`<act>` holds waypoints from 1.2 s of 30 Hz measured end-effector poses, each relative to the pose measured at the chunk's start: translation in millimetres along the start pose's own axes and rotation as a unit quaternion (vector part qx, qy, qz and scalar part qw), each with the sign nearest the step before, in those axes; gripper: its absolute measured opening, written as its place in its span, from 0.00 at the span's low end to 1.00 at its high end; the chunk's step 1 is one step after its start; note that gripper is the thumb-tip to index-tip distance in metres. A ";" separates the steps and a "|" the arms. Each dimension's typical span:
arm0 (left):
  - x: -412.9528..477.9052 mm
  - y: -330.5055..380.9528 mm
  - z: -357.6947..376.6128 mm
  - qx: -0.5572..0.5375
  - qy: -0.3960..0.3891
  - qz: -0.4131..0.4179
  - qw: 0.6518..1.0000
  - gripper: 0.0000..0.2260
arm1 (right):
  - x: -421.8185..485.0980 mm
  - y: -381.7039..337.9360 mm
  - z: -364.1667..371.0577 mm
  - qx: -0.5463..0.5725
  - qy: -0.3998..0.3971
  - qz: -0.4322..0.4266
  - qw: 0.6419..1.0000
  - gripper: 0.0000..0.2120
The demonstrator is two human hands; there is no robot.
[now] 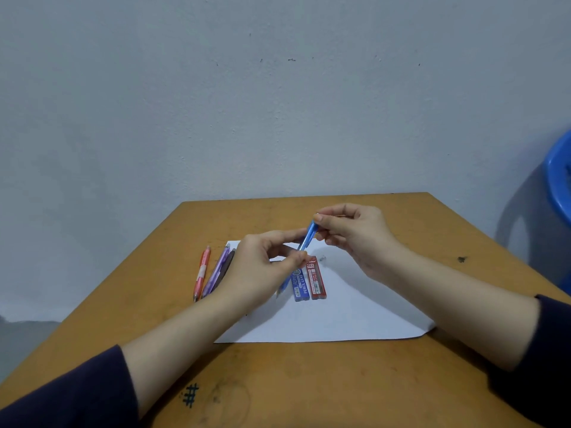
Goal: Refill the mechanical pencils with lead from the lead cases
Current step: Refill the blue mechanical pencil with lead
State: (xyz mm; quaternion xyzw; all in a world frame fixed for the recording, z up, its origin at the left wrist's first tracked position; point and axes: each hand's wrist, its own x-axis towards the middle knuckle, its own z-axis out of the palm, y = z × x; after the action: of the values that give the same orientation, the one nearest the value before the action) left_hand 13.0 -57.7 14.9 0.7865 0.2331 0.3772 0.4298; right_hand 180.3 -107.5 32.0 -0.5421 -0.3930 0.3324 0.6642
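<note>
Up close, two dark sleeves (61, 396) framed a worn brown wooden table (309, 381), where a black hash mark (190, 395) was inked by the near edge. Farther in lay a white sheet of paper (340, 319), and on it a flat blue lead case (301, 285) and a flat red lead case (316, 281) rested side by side, touching, long ends pointing near and far. Above them a person held a translucent blue mechanical pencil (307, 237) off the table, tilted, its tip showing near the blue case. The left hand (262, 267) pinched the barrel between thumb and fingers; the right hand (352, 236) pinched the pencil's upper end with curled fingertips. A small dark item (323, 258), too small to identify, sat on the paper just beyond the red case. Left of the paper, a pink-orange mechanical pencil (201, 273), a purple mechanical pencil (216, 270) and a dark mechanical pencil (227, 264) lay together on the wood. A pale grey wall (278, 88) stood behind, a blue plastic chair (559, 180) at far right.
</note>
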 end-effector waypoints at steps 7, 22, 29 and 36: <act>6.9 -9.8 -3.5 0.164 -0.012 0.015 0.986 0.12 | 7.9 -11.9 -13.5 -0.027 0.017 0.077 0.997 0.02; 22.9 -44.6 -17.9 0.421 -0.159 -0.079 0.889 0.26 | 9.2 -7.1 -22.5 -0.346 -0.046 0.190 0.918 0.05; 23.7 -45.3 -18.1 0.445 -0.173 -0.082 0.875 0.27 | 0.0 -8.6 -13.5 -0.374 -0.041 0.180 0.909 0.06; 24.0 -44.5 -17.8 0.452 -0.181 -0.086 0.869 0.26 | 6.3 -0.8 -13.8 -0.396 -0.043 0.172 0.901 0.05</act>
State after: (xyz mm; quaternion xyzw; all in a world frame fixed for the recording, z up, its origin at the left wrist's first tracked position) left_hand 11.5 -9.1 -7.5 0.9263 0.3628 0.0430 0.0922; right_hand 195.5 -108.5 32.4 -0.8048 -0.4210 0.2809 0.3100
